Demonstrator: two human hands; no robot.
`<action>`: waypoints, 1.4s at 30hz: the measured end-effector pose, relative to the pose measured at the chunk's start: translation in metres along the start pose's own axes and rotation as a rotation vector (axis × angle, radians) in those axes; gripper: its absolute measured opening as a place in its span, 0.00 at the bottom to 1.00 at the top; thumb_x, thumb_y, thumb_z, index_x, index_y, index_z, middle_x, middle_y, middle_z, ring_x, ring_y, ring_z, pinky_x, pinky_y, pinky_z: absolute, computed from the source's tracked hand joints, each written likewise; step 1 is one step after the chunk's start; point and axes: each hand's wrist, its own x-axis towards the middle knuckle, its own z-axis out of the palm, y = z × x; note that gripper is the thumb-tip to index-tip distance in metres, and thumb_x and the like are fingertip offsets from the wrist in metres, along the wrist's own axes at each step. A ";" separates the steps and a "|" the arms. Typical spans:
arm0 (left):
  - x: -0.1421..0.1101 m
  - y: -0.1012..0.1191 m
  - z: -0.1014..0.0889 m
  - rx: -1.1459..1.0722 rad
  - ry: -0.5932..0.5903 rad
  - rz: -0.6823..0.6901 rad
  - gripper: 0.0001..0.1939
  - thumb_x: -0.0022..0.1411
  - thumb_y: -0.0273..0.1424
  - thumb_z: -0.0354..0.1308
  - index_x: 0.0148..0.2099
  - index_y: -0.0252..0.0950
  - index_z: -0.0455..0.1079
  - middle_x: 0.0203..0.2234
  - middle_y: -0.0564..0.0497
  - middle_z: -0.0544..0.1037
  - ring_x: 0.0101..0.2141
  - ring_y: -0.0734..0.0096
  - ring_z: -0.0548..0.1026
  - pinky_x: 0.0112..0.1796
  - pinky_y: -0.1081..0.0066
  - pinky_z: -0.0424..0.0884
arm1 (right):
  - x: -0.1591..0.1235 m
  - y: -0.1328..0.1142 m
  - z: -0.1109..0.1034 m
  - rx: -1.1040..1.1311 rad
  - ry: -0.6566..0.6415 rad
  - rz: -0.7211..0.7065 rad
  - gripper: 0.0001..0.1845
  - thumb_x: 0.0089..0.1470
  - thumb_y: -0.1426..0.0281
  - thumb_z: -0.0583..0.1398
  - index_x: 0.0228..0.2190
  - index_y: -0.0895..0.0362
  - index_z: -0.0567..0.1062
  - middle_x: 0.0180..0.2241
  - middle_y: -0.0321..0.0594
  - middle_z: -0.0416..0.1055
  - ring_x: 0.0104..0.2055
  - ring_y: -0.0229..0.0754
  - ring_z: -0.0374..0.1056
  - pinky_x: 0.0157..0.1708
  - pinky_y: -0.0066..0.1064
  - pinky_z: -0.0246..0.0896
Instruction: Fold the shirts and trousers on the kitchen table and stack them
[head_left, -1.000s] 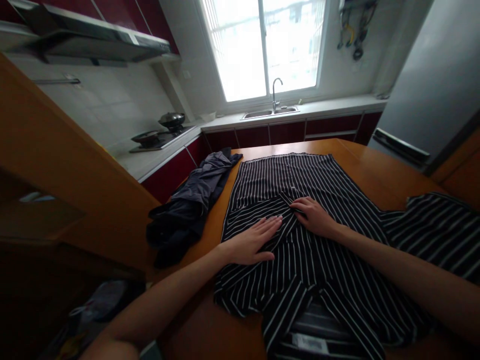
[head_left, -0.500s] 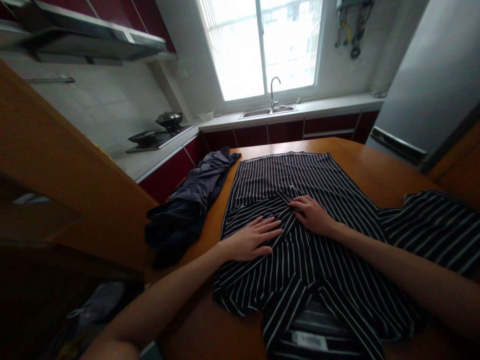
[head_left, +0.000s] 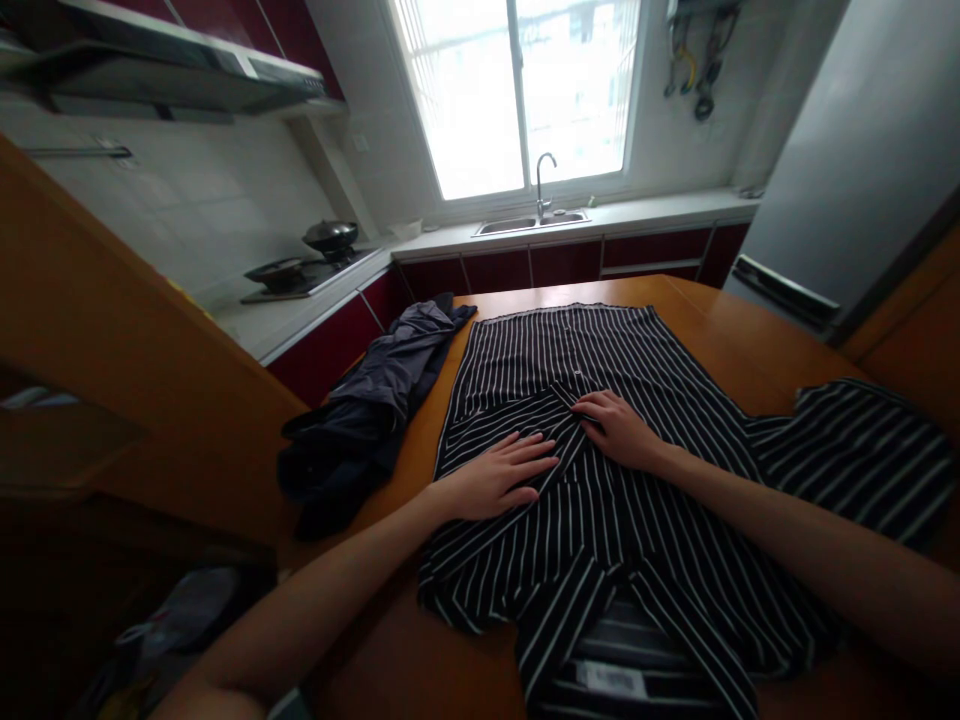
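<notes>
A black shirt with white stripes (head_left: 600,345) lies spread on the wooden table, its collar and a white label nearest me. One sleeve (head_left: 502,418) is folded across the shirt's front, with its cuff at the middle. My left hand (head_left: 491,480) rests flat on that folded sleeve, fingers spread. At the cuff, my right hand (head_left: 619,430) has its fingers bent and drawn together on the striped cloth; the fingertips partly hide what they pinch. The other sleeve (head_left: 855,450) stretches out to the right, beyond my right forearm.
Dark trousers-like clothing (head_left: 375,390) lies bunched along the left edge of the wooden table (head_left: 720,330). Behind the table are a counter with a sink (head_left: 517,226) and a stove with a lidded pan (head_left: 330,236). A fridge (head_left: 840,170) stands at the right, a wooden panel (head_left: 150,330) at the left.
My left hand's fingers have spread apart a little on the sleeve. My right hand stays at the cuff. The whole view has shifted slightly; the shirt lies as before.
</notes>
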 end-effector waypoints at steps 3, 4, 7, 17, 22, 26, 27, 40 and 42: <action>0.000 0.000 -0.001 0.002 -0.012 -0.008 0.29 0.75 0.43 0.46 0.74 0.50 0.47 0.72 0.53 0.50 0.71 0.59 0.44 0.69 0.50 0.41 | 0.000 -0.001 0.000 0.002 0.001 0.001 0.18 0.61 0.72 0.56 0.50 0.53 0.77 0.50 0.45 0.74 0.54 0.51 0.65 0.57 0.49 0.62; 0.000 0.001 -0.001 -0.001 -0.012 -0.010 0.29 0.75 0.43 0.46 0.74 0.50 0.47 0.72 0.53 0.50 0.71 0.59 0.44 0.69 0.50 0.41 | 0.000 -0.001 -0.001 0.001 0.002 0.000 0.17 0.61 0.72 0.56 0.50 0.53 0.77 0.50 0.44 0.74 0.54 0.51 0.65 0.57 0.49 0.62; 0.001 0.001 -0.001 -0.014 -0.009 -0.017 0.29 0.75 0.42 0.46 0.74 0.51 0.48 0.72 0.54 0.51 0.71 0.59 0.45 0.69 0.51 0.41 | 0.000 -0.001 -0.001 -0.003 0.001 -0.002 0.17 0.61 0.72 0.56 0.50 0.53 0.77 0.49 0.44 0.74 0.53 0.51 0.65 0.57 0.48 0.62; 0.001 -0.004 0.002 -0.003 0.003 0.007 0.28 0.76 0.43 0.46 0.74 0.49 0.49 0.71 0.52 0.52 0.71 0.58 0.45 0.69 0.50 0.42 | 0.000 0.000 0.000 -0.004 0.019 -0.019 0.16 0.61 0.73 0.57 0.49 0.54 0.77 0.49 0.45 0.74 0.52 0.51 0.66 0.57 0.49 0.62; 0.001 -0.004 0.002 0.017 -0.005 0.002 0.29 0.76 0.43 0.46 0.74 0.48 0.48 0.72 0.52 0.51 0.71 0.58 0.45 0.69 0.50 0.43 | 0.000 0.001 0.001 -0.008 0.016 -0.021 0.16 0.61 0.73 0.58 0.49 0.54 0.77 0.49 0.45 0.74 0.53 0.52 0.66 0.56 0.50 0.63; 0.001 -0.003 0.002 0.022 -0.003 0.003 0.29 0.76 0.42 0.46 0.74 0.49 0.48 0.72 0.52 0.51 0.71 0.59 0.45 0.69 0.50 0.43 | 0.000 0.001 0.002 -0.008 0.018 -0.013 0.16 0.61 0.73 0.58 0.50 0.54 0.77 0.49 0.45 0.74 0.53 0.51 0.66 0.56 0.50 0.63; 0.001 -0.003 0.002 0.025 -0.003 0.003 0.28 0.76 0.43 0.46 0.74 0.49 0.48 0.72 0.52 0.51 0.71 0.59 0.45 0.69 0.50 0.43 | 0.000 0.001 0.002 -0.008 0.018 -0.013 0.16 0.61 0.73 0.58 0.50 0.54 0.77 0.49 0.45 0.74 0.53 0.51 0.66 0.56 0.49 0.63; 0.001 -0.005 0.003 0.048 0.002 0.014 0.29 0.76 0.43 0.45 0.74 0.48 0.48 0.71 0.52 0.51 0.71 0.60 0.45 0.68 0.51 0.43 | 0.000 0.002 0.002 -0.007 0.012 -0.006 0.17 0.60 0.74 0.58 0.50 0.53 0.77 0.49 0.44 0.74 0.53 0.51 0.65 0.56 0.49 0.63; 0.001 -0.006 0.004 0.049 0.008 0.022 0.29 0.76 0.42 0.46 0.74 0.48 0.48 0.71 0.51 0.52 0.71 0.59 0.46 0.68 0.51 0.44 | 0.000 0.001 0.001 -0.008 0.012 -0.002 0.17 0.60 0.74 0.59 0.50 0.53 0.77 0.49 0.44 0.74 0.53 0.51 0.65 0.56 0.49 0.63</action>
